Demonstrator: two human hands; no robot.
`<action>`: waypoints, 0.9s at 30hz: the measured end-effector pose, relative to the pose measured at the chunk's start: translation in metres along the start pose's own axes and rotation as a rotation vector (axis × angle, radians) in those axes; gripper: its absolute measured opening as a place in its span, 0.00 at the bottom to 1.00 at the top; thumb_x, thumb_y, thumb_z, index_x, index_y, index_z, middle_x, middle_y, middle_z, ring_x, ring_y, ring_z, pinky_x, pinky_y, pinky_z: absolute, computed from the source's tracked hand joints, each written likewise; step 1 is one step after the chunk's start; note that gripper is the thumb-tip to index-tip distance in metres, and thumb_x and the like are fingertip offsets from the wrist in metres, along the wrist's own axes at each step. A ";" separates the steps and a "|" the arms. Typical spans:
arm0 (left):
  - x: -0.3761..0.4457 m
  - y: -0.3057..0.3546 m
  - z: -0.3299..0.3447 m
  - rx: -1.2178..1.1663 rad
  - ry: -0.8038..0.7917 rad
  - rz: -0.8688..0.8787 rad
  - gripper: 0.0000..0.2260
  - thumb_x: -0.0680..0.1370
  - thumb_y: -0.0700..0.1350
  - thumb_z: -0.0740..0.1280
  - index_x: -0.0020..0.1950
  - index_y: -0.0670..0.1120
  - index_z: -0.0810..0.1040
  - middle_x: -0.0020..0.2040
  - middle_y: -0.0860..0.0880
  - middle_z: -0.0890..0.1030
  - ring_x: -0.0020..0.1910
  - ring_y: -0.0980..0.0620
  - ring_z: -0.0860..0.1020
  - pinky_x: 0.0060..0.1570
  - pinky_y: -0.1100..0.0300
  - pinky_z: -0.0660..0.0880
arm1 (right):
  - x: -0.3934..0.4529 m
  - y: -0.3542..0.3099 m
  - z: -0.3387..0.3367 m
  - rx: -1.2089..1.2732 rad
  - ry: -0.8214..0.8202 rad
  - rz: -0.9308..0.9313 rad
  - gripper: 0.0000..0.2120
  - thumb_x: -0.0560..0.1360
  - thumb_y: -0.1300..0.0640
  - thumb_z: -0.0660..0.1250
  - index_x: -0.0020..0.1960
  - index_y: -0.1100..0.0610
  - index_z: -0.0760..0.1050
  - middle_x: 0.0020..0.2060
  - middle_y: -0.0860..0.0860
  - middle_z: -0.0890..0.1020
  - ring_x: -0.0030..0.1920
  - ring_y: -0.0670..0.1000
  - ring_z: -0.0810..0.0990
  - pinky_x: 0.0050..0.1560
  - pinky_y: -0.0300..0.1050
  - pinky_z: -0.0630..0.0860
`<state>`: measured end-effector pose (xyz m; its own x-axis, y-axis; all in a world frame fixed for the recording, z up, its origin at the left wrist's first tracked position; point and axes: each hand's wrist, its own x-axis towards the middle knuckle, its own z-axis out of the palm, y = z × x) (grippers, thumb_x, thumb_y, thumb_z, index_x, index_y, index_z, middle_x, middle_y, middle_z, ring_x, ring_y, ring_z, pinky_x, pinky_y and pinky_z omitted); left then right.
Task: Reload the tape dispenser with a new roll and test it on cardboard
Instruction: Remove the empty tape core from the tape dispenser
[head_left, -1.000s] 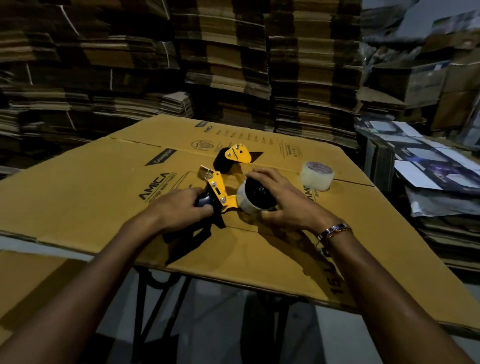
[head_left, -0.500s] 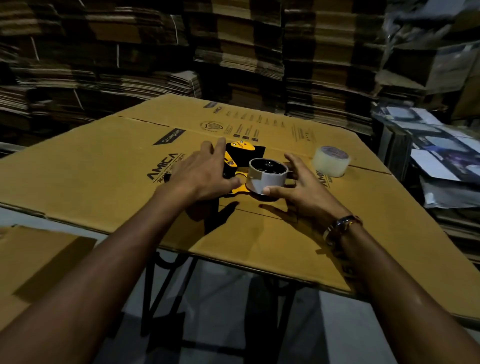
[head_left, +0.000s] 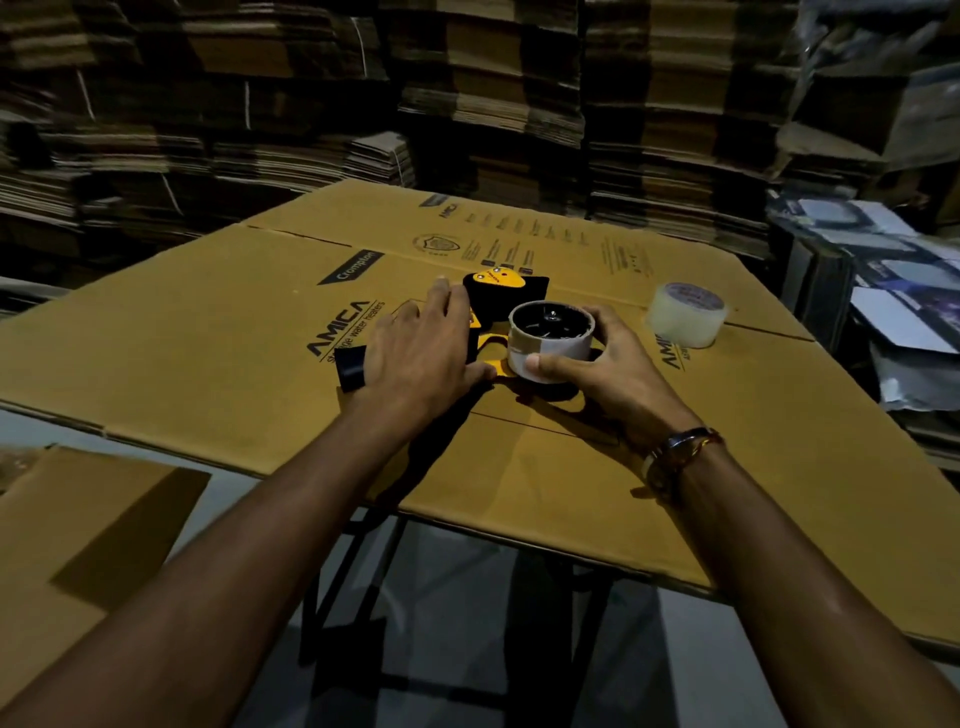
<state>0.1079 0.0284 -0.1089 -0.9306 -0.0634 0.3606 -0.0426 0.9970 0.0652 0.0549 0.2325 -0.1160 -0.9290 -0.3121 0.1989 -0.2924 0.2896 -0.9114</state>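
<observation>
CHANGE: tape dispenser (head_left: 483, 317) now flat on cardboard sheet (head_left: 218, 332) | left hand (head_left: 415, 353) presses it, fingers straight | right hand (head_left: 597, 364) grasps spent core (head_left: 550, 340) | new tape roll (head_left: 687, 313) waits nearby | NEXT: likely pull core.

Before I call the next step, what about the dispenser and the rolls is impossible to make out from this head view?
- Tape dispenser: the left hand lies flat over its middle, hiding most of the body.
- Empty core: the right hand wraps it; how it seats on the hub is hidden.
- New tape roll: its loose end is too small and dim to find.
- Cardboard sheet: small print is blurred.
</observation>
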 end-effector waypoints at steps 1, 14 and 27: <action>0.000 0.000 -0.001 -0.010 -0.007 -0.005 0.42 0.75 0.63 0.67 0.78 0.44 0.51 0.80 0.43 0.54 0.71 0.37 0.68 0.65 0.44 0.70 | 0.001 0.000 0.001 -0.019 0.010 -0.009 0.34 0.65 0.52 0.81 0.66 0.46 0.69 0.61 0.44 0.78 0.59 0.48 0.79 0.56 0.49 0.81; -0.008 0.007 0.006 -0.130 0.134 -0.008 0.38 0.74 0.57 0.71 0.76 0.44 0.56 0.74 0.43 0.64 0.63 0.42 0.72 0.59 0.49 0.71 | -0.004 -0.011 0.005 -0.096 0.066 -0.144 0.36 0.64 0.47 0.81 0.67 0.43 0.68 0.60 0.38 0.77 0.60 0.45 0.78 0.59 0.52 0.80; -0.014 0.004 0.005 -0.176 0.166 0.027 0.39 0.75 0.57 0.70 0.77 0.43 0.53 0.76 0.43 0.60 0.65 0.44 0.72 0.61 0.51 0.73 | -0.003 -0.012 -0.003 -0.034 -0.029 -0.184 0.37 0.67 0.49 0.80 0.71 0.42 0.66 0.66 0.42 0.76 0.66 0.44 0.75 0.66 0.55 0.75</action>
<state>0.1189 0.0337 -0.1186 -0.8572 -0.0584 0.5117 0.0588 0.9759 0.2099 0.0610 0.2324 -0.1048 -0.8521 -0.3887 0.3504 -0.4650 0.2549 -0.8478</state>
